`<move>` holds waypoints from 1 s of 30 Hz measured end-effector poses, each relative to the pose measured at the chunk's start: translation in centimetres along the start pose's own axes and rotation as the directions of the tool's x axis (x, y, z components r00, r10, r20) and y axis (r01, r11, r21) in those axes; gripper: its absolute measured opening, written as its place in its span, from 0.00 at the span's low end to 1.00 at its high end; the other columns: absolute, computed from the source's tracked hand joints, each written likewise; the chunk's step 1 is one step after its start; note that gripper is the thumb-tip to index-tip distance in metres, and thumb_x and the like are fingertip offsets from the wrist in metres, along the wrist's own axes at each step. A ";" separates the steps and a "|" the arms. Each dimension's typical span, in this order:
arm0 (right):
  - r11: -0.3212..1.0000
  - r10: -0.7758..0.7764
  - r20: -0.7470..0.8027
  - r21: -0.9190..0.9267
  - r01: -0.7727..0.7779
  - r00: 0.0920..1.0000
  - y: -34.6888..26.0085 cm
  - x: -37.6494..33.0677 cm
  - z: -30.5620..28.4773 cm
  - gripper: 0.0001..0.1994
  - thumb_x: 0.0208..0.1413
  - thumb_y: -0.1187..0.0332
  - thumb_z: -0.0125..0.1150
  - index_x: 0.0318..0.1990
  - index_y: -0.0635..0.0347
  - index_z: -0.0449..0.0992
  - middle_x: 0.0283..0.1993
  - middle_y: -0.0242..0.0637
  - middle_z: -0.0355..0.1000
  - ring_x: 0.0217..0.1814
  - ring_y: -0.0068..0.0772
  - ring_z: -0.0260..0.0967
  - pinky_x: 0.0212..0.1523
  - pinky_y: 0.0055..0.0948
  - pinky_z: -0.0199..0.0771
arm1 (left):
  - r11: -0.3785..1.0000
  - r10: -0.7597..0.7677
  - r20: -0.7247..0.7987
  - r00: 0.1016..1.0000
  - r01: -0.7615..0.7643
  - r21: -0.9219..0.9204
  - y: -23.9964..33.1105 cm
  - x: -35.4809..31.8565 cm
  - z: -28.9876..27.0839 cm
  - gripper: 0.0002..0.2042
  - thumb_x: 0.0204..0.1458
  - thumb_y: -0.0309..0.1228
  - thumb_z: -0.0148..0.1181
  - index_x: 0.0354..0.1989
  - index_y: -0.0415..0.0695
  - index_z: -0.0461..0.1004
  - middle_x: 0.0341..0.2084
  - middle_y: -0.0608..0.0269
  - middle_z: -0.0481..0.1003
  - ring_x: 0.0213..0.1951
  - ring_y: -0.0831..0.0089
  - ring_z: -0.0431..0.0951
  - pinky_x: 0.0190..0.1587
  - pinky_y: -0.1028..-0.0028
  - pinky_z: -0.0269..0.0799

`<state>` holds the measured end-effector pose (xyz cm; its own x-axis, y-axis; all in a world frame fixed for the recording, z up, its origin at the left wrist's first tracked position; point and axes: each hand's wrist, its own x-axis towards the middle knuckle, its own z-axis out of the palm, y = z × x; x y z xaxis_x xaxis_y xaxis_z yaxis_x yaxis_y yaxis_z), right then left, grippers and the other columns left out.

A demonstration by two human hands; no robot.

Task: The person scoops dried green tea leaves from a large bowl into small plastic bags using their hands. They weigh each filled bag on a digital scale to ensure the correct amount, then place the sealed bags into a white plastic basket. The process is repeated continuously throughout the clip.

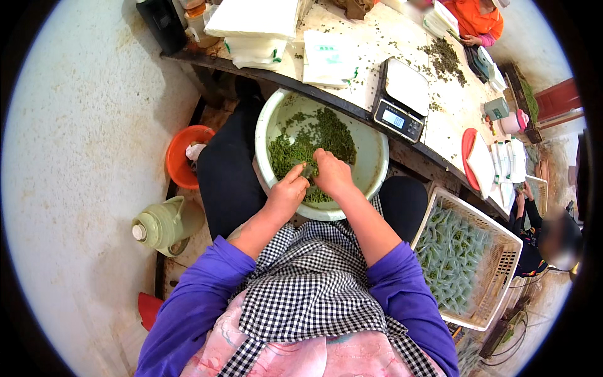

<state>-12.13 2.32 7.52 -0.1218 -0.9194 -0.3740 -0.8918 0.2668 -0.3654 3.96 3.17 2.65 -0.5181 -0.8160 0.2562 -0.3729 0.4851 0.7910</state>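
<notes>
My left hand (pixel 289 190) pinches a small clear plastic bag (pixel 307 170) over the near part of a large pale basin (pixel 384 157). Beside it, my right hand (pixel 333 174) is closed with its fingertips against the bag's far side; what they hold is hidden. Small dark-green granules, perhaps rolled tea leaves (pixel 333 135), lie heaped in the basin under both hands. The basin sits between my knees, below the table edge.
The table (pixel 352 38) carries a digital scale (pixel 402 100), stacked white bags (pixel 251 28) and scattered granules. A crate (pixel 496 276) of filled packets stands at right. At left are an orange bucket (pixel 182 166) and a green thermos jug (pixel 166 225). Two other people work at the far right.
</notes>
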 end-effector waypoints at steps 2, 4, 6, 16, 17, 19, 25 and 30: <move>0.989 -0.078 -0.027 0.124 0.081 0.997 0.3 -0.6 -0.9 0.24 0.44 0.71 0.68 0.51 0.60 0.70 0.49 0.47 0.73 0.52 0.49 0.72 0.48 0.41 0.73 | 1.000 -0.029 -0.049 0.998 0.029 -0.005 -0.6 0.2 -0.1 0.06 0.42 0.14 0.62 0.28 0.36 0.75 0.52 0.42 0.73 0.49 0.56 0.79 0.38 0.69 0.80; 0.955 -0.118 -0.105 0.259 0.142 0.987 1.4 -1.4 -2.0 0.24 0.44 0.70 0.68 0.51 0.61 0.71 0.49 0.48 0.73 0.52 0.49 0.72 0.49 0.40 0.73 | 0.999 -0.040 -0.074 0.996 0.039 -0.007 -0.9 0.2 0.0 0.06 0.42 0.14 0.62 0.28 0.36 0.75 0.52 0.42 0.73 0.49 0.56 0.80 0.37 0.69 0.79; 0.945 -0.111 -0.153 0.291 0.152 0.982 1.7 -1.8 -2.1 0.24 0.45 0.69 0.68 0.52 0.61 0.71 0.50 0.49 0.72 0.53 0.50 0.71 0.51 0.41 0.73 | 1.000 -0.026 -0.080 0.996 0.026 0.003 -0.9 0.3 0.1 0.06 0.43 0.14 0.62 0.29 0.36 0.75 0.52 0.41 0.73 0.49 0.57 0.80 0.36 0.69 0.79; 0.933 0.075 -0.172 0.361 -0.008 0.982 2.9 -0.6 -1.5 0.16 0.44 0.75 0.66 0.44 0.59 0.78 0.36 0.48 0.77 0.38 0.48 0.77 0.40 0.41 0.76 | 0.918 -0.149 -0.234 0.961 0.047 -0.393 0.3 1.7 -1.1 0.16 0.55 0.19 0.59 0.53 0.38 0.72 0.61 0.48 0.65 0.56 0.59 0.73 0.54 0.67 0.74; 0.907 0.041 -0.229 0.417 0.060 0.973 4.4 -0.2 -1.5 0.15 0.45 0.78 0.64 0.44 0.62 0.77 0.32 0.44 0.77 0.29 0.39 0.76 0.32 0.34 0.75 | 0.911 -0.168 -0.187 0.968 0.080 -0.403 -0.5 2.0 -1.3 0.23 0.58 0.22 0.56 0.63 0.40 0.62 0.64 0.52 0.60 0.61 0.61 0.68 0.59 0.64 0.70; 0.772 0.072 -0.138 0.635 0.032 0.988 3.4 -1.2 -4.2 0.13 0.47 0.81 0.61 0.43 0.64 0.76 0.31 0.37 0.75 0.28 0.26 0.72 0.27 0.27 0.72 | 0.758 -0.349 -0.056 0.936 0.246 -0.604 -1.3 2.5 -0.8 0.28 0.62 0.30 0.54 0.69 0.43 0.52 0.63 0.52 0.61 0.62 0.60 0.66 0.59 0.63 0.69; 0.806 -0.186 -0.421 0.452 0.383 0.888 2.4 -2.2 -5.8 0.11 0.53 0.77 0.62 0.45 0.65 0.75 0.33 0.38 0.75 0.21 0.22 0.69 0.22 0.23 0.70 | -0.172 -0.456 0.513 0.727 0.494 -0.852 0.0 3.8 -0.6 0.27 0.60 0.34 0.58 0.65 0.47 0.55 0.52 0.61 0.69 0.48 0.65 0.77 0.45 0.65 0.82; 0.699 0.045 -0.527 0.623 0.350 0.848 1.4 -3.5 -7.6 0.08 0.56 0.76 0.62 0.43 0.65 0.78 0.32 0.35 0.75 0.20 0.18 0.67 0.21 0.20 0.67 | -0.263 -0.495 0.514 0.700 0.443 -0.857 -1.0 3.6 0.1 0.22 0.61 0.34 0.55 0.63 0.52 0.60 0.52 0.66 0.70 0.47 0.69 0.77 0.44 0.69 0.81</move>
<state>-16.26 3.73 14.77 -0.3732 -0.9205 0.1158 -0.3950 0.0447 -0.9176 2.35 -0.24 2.77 -0.5741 -0.6498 -0.4981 0.5280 -0.7588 0.3814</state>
